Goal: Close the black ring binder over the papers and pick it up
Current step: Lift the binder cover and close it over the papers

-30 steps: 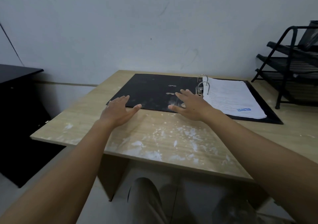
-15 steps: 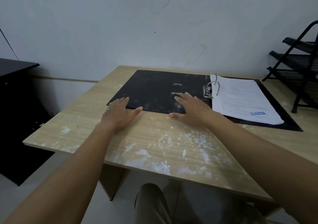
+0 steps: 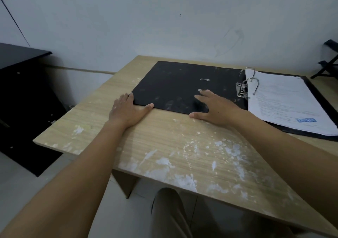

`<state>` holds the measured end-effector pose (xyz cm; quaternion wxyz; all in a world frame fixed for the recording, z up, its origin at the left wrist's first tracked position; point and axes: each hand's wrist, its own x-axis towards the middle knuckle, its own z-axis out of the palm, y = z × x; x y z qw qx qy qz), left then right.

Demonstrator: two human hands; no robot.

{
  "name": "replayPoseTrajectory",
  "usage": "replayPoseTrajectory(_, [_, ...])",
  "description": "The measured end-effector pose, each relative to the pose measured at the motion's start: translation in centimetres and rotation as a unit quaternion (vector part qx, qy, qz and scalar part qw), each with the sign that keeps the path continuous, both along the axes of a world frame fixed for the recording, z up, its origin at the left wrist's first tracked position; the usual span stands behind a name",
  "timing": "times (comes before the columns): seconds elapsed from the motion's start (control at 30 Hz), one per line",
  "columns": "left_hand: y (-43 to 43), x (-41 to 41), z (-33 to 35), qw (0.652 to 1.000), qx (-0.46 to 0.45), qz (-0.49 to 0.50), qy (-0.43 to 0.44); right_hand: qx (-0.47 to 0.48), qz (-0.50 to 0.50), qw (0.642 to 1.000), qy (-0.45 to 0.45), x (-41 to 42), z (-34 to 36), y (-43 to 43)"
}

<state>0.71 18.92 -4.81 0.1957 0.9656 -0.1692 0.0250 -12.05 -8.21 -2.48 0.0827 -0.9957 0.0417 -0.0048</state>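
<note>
Two hands are lying flat and open on the worktop (image 3: 182, 146), holding nothing. The left hand (image 3: 126, 109) is touching the near left corner of the black ring binder (image 3: 175, 85), with its thumb along the near edge. The right hand (image 3: 214, 107) is resting its fingers on the open cover. The binder is lying wide open. Its right side is holding a stack of papers (image 3: 285, 102) under the metal rings (image 3: 250, 80).
</note>
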Motion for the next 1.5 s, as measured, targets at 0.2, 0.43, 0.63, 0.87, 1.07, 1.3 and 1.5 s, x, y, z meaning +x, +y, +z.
replayPoseTrajectory(0.2, [0.0,0.1,0.2,0.999,-0.048,0.005,0.024,-0.038,0.024,0.999,0.017,0.0,0.5,0.7])
replayPoseTrajectory(0.43, [-0.8,0.4,1.3,0.98,-0.19,0.037,0.041,-0.126,0.053,0.99,0.031,0.3,0.9,1.6])
replayPoseTrajectory(0.63, [-1.0,1.2,2.2,0.945,-0.311,0.081,0.062,-0.134,0.057,0.989,0.009,-0.1,0.8,1.9])
replayPoseTrajectory(0.87, [-2.9,1.3,4.0,0.849,-0.496,0.175,0.057,-0.109,0.047,0.993,-0.018,-0.6,0.9,1.7])
replayPoseTrajectory(1.07, [-4.3,0.8,5.0,0.718,-0.663,0.18,0.113,-0.094,0.038,0.994,-0.028,-0.9,1.0,1.8])
replayPoseTrajectory(1.3, [-5.4,-0.1,7.3,0.694,-0.704,0.114,0.097,-0.078,0.024,0.994,-0.067,-1.2,1.0,2.2])
replayPoseTrajectory(1.5, [-6.5,-0.3,9.1,0.719,-0.686,0.09,0.069,-0.042,0.003,0.993,-0.109,-1.6,1.3,2.6])
